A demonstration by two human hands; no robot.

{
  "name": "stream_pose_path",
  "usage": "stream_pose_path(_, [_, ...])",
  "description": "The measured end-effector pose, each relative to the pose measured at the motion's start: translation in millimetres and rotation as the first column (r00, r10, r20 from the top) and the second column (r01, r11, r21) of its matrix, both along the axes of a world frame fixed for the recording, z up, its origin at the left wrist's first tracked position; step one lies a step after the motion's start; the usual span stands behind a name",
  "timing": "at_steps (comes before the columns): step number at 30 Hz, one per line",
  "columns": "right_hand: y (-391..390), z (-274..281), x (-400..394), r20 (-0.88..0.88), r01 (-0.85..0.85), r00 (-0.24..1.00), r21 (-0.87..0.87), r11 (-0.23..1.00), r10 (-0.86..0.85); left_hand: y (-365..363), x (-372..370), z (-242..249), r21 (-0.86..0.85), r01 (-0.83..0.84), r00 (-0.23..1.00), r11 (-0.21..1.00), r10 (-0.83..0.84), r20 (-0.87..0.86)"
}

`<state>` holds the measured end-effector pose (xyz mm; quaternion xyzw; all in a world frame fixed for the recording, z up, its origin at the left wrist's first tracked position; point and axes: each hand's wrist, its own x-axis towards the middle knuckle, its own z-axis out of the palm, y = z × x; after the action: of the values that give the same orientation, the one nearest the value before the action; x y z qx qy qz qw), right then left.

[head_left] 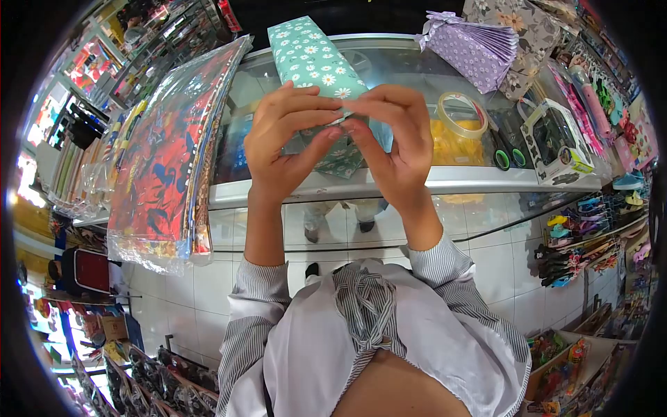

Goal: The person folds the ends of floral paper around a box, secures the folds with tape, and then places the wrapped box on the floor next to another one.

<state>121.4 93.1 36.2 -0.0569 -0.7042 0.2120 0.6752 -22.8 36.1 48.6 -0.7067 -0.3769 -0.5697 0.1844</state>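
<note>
A mint-green paper with white daisies (313,59) lies on the glass counter, folded into a long shape that reaches under my hands. My left hand (288,132) and my right hand (396,132) meet over its near end. Between their fingertips is a small whitish piece (338,120), too small to make out. Both hands have thumb and fingers brought together around it. Part of the paper's lower end shows beneath my hands. To the right of my right hand, a roll of clear tape (461,116) rests on the counter.
Green-handled scissors (510,158) and a boxed item (556,142) lie right of the tape. A pleated purple floral package (472,55) is at the back right. Plastic-wrapped red patterned sheets (163,163) cover the left side. The counter's metal front edge (479,179) runs below my hands.
</note>
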Motion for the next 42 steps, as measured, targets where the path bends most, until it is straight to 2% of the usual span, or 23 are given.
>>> stream_pose_path(2, [7.9, 0.3, 2.4, 0.076, -0.034, 0.997, 0.077, 0.996, 0.029, 2.3, -2.9, -0.9, 0.009, -0.017, 1.000, 1.000, 0.017, -0.015])
stream_pose_path(8, [15.1, -1.8, 6.4, 0.132, -0.086, 0.988, 0.085, 0.993, 0.074, 4.7, -1.8, 1.2, 0.033, -0.035, 0.999, 0.999, 0.037, -0.038])
stream_pose_path(12, [15.8, 4.8, 8.1, 0.157, -0.059, 0.987, 0.143, 0.988, 0.036, 4.7, -0.6, -0.2, 0.048, -0.104, 0.992, 0.993, 0.107, -0.068])
stream_pose_path(15, [21.0, 3.2, 7.7, 0.182, -0.056, 0.983, 0.226, 0.972, 0.014, 7.7, -4.2, 4.3, -0.079, 0.005, 0.999, 0.997, -0.007, -0.032])
stream_pose_path(20, [24.3, -1.1, 14.3, 0.282, -0.007, 0.953, 0.387, 0.922, -0.111, 4.3, -12.2, 7.5, -0.178, 0.024, 0.998, 0.984, -0.035, -0.061])
stream_pose_path(21, [23.9, -3.5, 15.1, 0.294, 0.013, 0.946, 0.383, 0.923, -0.136, 1.5, -11.2, 11.5, -0.198, 0.021, 0.997, 0.980, -0.037, -0.075])
stream_pose_path(24, [20.0, -6.7, 17.8, 0.323, 0.040, 0.931, 0.377, 0.925, -0.172, -5.5, -16.3, 19.0, -0.320, 0.157, 0.987, 0.934, -0.156, 0.028])
stream_pose_path(26, [16.2, -7.5, 19.9, 0.338, 0.015, 0.929, 0.365, 0.931, -0.148, -0.1, -16.8, 13.9, -0.268, 0.060, 0.996, 0.962, -0.075, -0.045])
stream_pose_path(29, [13.9, -11.0, 39.0, 0.317, -0.048, 0.948, 0.200, 0.979, -0.019, 2.3, -18.8, 9.5, -0.184, -0.021, 0.985, 0.983, -0.011, -0.175])
stream_pose_path(30, [11.8, -12.6, 43.4, 0.341, -0.073, 0.939, 0.052, 0.996, 0.051, 1.9, -19.5, 9.5, -0.153, -0.038, 0.975, 0.987, 0.004, -0.221])
stream_pose_path(32, [7.6, -17.7, 49.4, 0.356, -0.109, 0.913, -0.250, 0.962, 0.197, 1.0, -12.9, 10.0, -0.180, -0.008, 0.999, 0.984, 0.000, -0.047])
stream_pose_path(33, [7.8, -19.3, 48.6, 0.429, -0.104, 0.884, -0.207, 0.973, 0.185, 0.0, -10.1, 10.2, -0.196, 0.010, 0.999, 0.981, -0.002, 0.040])
stream_pose_path(35, [7.9, -22.4, 45.8, 0.565, -0.099, 0.811, -0.124, 0.987, 0.152, -5.0, -12.6, 11.3, -0.227, -0.055, 0.998, 0.972, 0.054, -0.007])
stream_pose_path(38, [4.8, -20.6, 35.4, 0.637, -0.057, 0.770, 0.025, 0.998, 0.029, -14.1, -24.8, 7.4, -0.182, -0.158, 0.985, 0.970, 0.144, -0.090])
stream_pose_path(39, [4.4, -21.2, 31.0, 0.625, -0.074, 0.779, 0.037, 0.997, 0.035, -18.7, -29.9, 3.6, -0.152, -0.195, 0.977, 0.969, 0.178, -0.119])
stream_pose_path(41, [4.6, -23.3, 21.7, 0.601, -0.104, 0.798, 0.063, 0.993, 0.046, -31.8, -37.1, -7.6, -0.171, -0.159, 0.984, 0.972, 0.171, 0.056])
stream_pose_path(42, [4.3, -21.6, 18.0, 0.570, -0.085, 0.821, 0.125, 0.989, -0.002, -37.8, -39.7, -13.3, -0.178, -0.140, 0.976, 0.974, 0.167, 0.143])
